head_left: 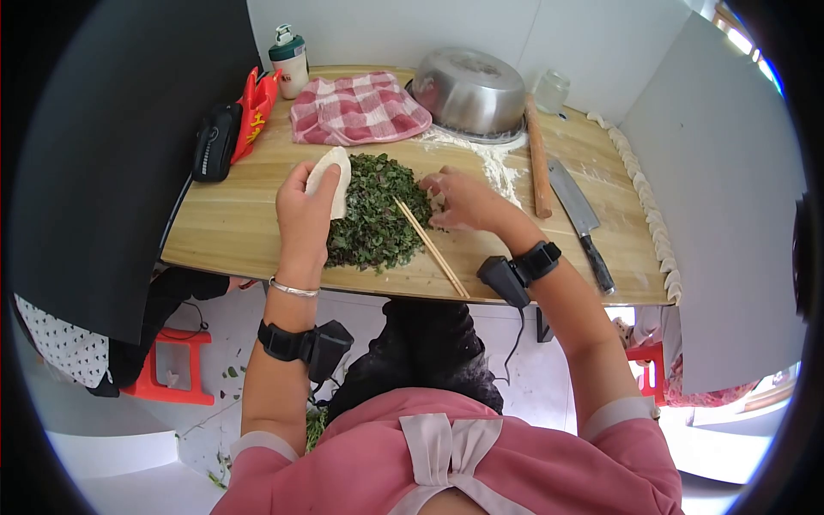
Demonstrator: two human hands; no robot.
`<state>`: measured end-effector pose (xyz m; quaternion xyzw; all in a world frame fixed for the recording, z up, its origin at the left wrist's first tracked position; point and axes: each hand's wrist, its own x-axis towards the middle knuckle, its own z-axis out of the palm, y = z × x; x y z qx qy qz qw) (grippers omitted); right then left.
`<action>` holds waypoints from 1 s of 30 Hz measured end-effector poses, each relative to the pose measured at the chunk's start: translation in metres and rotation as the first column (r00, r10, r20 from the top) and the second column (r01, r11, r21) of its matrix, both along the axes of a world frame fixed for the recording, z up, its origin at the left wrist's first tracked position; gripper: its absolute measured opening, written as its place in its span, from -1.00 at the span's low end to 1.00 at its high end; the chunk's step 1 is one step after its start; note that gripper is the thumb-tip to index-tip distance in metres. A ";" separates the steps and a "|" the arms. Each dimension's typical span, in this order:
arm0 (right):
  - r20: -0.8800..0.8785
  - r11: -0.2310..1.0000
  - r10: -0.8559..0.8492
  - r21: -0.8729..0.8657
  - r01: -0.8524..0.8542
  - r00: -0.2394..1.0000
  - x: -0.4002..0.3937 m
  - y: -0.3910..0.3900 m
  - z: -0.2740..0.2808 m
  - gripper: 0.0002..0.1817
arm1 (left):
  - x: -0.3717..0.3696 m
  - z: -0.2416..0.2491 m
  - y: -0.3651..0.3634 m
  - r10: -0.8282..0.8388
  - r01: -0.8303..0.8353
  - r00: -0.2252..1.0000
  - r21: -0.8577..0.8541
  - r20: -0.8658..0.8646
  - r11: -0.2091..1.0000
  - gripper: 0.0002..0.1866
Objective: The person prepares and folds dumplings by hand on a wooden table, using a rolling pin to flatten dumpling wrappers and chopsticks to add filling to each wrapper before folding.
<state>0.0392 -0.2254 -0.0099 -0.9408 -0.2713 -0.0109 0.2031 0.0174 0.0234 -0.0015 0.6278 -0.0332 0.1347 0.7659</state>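
Note:
My left hand (307,206) pinches a pale, flat dough wrapper (336,180), thumb on its face, raised over the left side of a chopped-greens pile (382,202). At the pile's right edge is my right hand (459,199), its fingers curled in. Something pale shows by those fingertips, but it is too small and covered to name. A pair of chopsticks (433,251) lies across the right part of the greens, with the lower ends on the wooden table near its front edge.
Behind the greens are a checked cloth (356,107) and an upturned metal basin (470,90) with flour (502,172) around it. A rolling pin (538,159) and cleaver (577,206) lie right; folded dumplings (644,193) line the right edge. A bottle (290,64) and glass jar (552,90) stand behind.

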 end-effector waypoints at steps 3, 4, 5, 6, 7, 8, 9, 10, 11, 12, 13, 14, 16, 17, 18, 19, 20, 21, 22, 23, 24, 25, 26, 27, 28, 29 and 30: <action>0.012 0.997 -0.015 0.070 0.014 1.000 -0.005 0.006 -0.006 -0.50 | -0.010 0.011 -0.012 -0.104 0.071 0.991 -0.332 -0.082 0.941 -0.71; 0.019 0.993 -0.042 0.111 0.039 0.999 -0.005 0.009 -0.007 -0.52 | -0.012 0.011 -0.014 -0.155 0.091 0.984 -0.493 -0.091 0.865 -0.66; 0.017 0.993 -0.043 0.115 0.041 0.999 -0.003 0.010 -0.007 -0.52 | -0.012 0.007 -0.014 -0.156 0.091 0.983 -0.490 -0.093 0.867 -0.66; 0.017 0.995 -0.021 0.101 0.019 1.000 -0.001 0.011 -0.007 -0.57 | -0.011 0.001 -0.014 -0.218 0.136 0.972 -0.544 -0.090 0.828 -0.64; 0.019 0.996 0.001 0.086 -0.003 1.000 0.001 0.012 -0.006 -0.63 | -0.011 -0.002 -0.014 -0.279 0.178 0.957 -0.595 -0.081 0.783 -0.62; 0.020 0.996 0.001 0.088 -0.003 1.000 0.003 0.012 -0.006 -0.63 | -0.013 -0.002 -0.015 -0.279 0.179 0.957 -0.594 -0.081 0.784 -0.62; 0.004 0.995 0.001 0.103 -0.002 1.000 0.005 0.012 -0.006 -0.68 | -0.017 0.000 -0.016 -0.288 0.155 0.951 -0.637 -0.110 0.755 -0.61; -0.011 0.993 0.002 0.117 -0.001 1.000 0.008 0.012 -0.005 -0.73 | -0.019 0.001 -0.017 -0.297 0.130 0.945 -0.677 -0.137 0.724 -0.61; -0.010 0.993 0.005 0.117 -0.004 1.000 0.010 0.012 -0.005 -0.73 | -0.020 0.000 -0.016 -0.295 0.128 0.946 -0.677 -0.136 0.725 -0.61; -0.011 0.989 0.020 0.145 -0.018 1.000 0.012 0.011 -0.006 -0.77 | -0.021 -0.001 -0.016 -0.302 0.127 0.945 -0.708 -0.127 0.695 -0.60; -0.013 0.984 0.036 0.175 -0.033 0.999 0.013 0.011 -0.007 -0.80 | -0.022 -0.002 -0.015 -0.309 0.125 0.944 -0.736 -0.119 0.665 -0.59; -0.015 0.983 0.038 0.180 -0.035 0.999 0.015 0.010 -0.005 -0.80 | -0.023 -0.002 -0.015 -0.306 0.122 0.944 -0.733 -0.123 0.669 -0.59; -0.169 0.964 0.018 0.265 0.028 0.985 0.020 0.007 -0.001 -0.83 | -0.026 0.000 -0.014 -0.315 0.126 0.945 -0.791 -0.089 0.599 -0.60; -0.170 0.962 0.019 0.272 0.028 0.985 0.021 0.006 0.002 -0.83 | -0.028 0.001 -0.014 -0.315 0.125 0.945 -0.787 -0.092 0.605 -0.60; -0.254 0.935 -0.005 0.343 0.095 0.967 0.021 0.005 0.005 -0.86 | -0.030 0.002 -0.014 -0.335 0.141 0.939 -0.794 -0.083 0.592 -0.60; -0.336 0.899 -0.022 0.405 0.166 0.942 0.022 0.003 0.007 -0.90 | -0.032 0.003 -0.014 -0.355 0.158 0.932 -0.800 -0.072 0.578 -0.60; -0.337 0.896 -0.020 0.411 0.166 0.941 0.022 0.001 0.004 -0.90 | -0.034 0.004 -0.015 -0.354 0.158 0.932 -0.796 -0.076 0.584 -0.60; -0.391 0.818 0.047 0.544 0.189 0.919 0.021 -0.001 0.001 -0.92 | -0.035 0.005 -0.017 -0.384 0.154 0.919 -0.813 -0.092 0.562 -0.60; -0.433 0.718 0.123 0.660 0.221 0.893 0.021 -0.002 -0.003 -0.95 | -0.036 0.005 -0.019 -0.413 0.148 0.904 -0.828 -0.109 0.541 -0.59; -0.433 0.711 0.128 0.667 0.222 0.892 0.019 0.000 0.000 -0.95 | -0.034 0.003 -0.021 -0.412 0.146 0.904 -0.823 -0.115 0.549 -0.59; -0.434 0.719 0.102 0.654 0.235 0.895 0.016 -0.001 0.003 -0.95 | -0.033 -0.001 -0.023 -0.439 0.165 0.893 -0.832 -0.102 0.530 -0.58; -0.435 0.727 0.075 0.640 0.249 0.897 0.012 -0.002 0.008 -0.94 | -0.032 -0.003 -0.026 -0.466 0.183 0.880 -0.842 -0.090 0.508 -0.57; -0.435 0.720 0.077 0.647 0.252 0.897 0.010 -0.003 0.011 -0.94 | -0.032 -0.002 -0.032 -0.467 0.183 0.879 -0.837 -0.095 0.515 -0.57; -0.419 0.682 0.117 0.693 0.234 0.901 0.008 -0.005 0.014 -0.95 | -0.033 -0.001 -0.038 -0.480 0.185 0.870 -0.826 -0.114 0.532 -0.60; -0.401 0.640 0.156 0.737 0.217 0.903 0.006 -0.006 0.017 -0.96 | -0.034 -0.001 -0.044 -0.492 0.186 0.860 -0.816 -0.134 0.548 -0.63; -0.401 0.633 0.158 0.742 0.219 0.902 0.003 -0.006 0.019 -0.96 | -0.033 -0.006 -0.047 -0.519 0.212 0.844 -0.809 -0.131 0.548 -0.62; -0.322 0.663 0.154 0.735 0.144 0.934 0.000 -0.004 0.020 -0.94 | -0.032 -0.008 -0.051 -0.519 0.210 0.843 -0.805 -0.139 0.556 -0.62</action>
